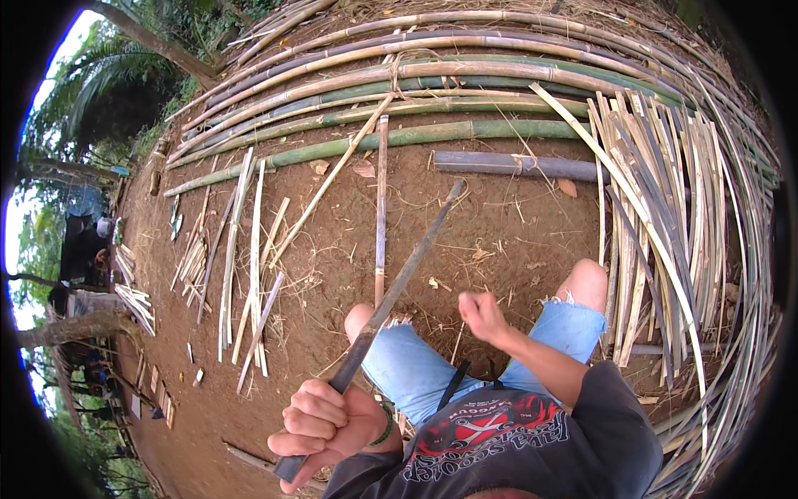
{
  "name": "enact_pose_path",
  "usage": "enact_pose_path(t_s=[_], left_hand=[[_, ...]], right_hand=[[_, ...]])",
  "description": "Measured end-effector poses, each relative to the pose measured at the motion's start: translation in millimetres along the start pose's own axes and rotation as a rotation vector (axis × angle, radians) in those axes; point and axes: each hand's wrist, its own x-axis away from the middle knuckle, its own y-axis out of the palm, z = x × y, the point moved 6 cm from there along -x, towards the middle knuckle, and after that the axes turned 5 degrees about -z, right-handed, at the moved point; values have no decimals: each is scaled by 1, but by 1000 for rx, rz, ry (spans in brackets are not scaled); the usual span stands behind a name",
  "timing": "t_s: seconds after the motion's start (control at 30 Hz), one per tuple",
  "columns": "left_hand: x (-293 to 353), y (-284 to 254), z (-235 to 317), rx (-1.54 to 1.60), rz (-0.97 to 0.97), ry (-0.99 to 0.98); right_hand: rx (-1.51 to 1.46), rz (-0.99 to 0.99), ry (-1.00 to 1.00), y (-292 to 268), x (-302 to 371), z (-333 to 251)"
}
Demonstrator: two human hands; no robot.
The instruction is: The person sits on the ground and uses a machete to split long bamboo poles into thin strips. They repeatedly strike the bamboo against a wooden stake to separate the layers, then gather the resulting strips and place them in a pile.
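A long, flat, dark strip, which looks like bamboo [407, 268], slants up and to the right across the view. Near its lower end my left hand [320, 420], with a green beaded band at the wrist, is closed around it. The strip's far tip reaches over bare soil short of the bamboo poles. My right hand [482, 316] is closed in a fist above the ground between my knees, apart from the strip. What its fingers hold, if anything, is hidden. Beneath the strip, an upright-lying narrow bamboo piece [381, 208] rests on the soil.
Long bamboo poles [349, 143] lie across the far side. A heap of split bamboo strips [657, 216] spreads at the right, with long thin ones curving along the edge. Loose slats [256, 258] lie at the left. A short dark bamboo length [515, 164] sits ahead.
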Motion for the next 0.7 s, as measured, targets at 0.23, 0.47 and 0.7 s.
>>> enact_pose_path(t_s=[0.23,0.47,0.7], left_hand=[[3,-4,1,7,-8,23],[-4,4,-6,-15,-17,-14],[-5,-15,0,-13,-23,13]], right_hand=[[143,-92,-75,5,-1,-60],[443,297,461,-92,-63,126],[303,-76,-176,-23,-34,14]])
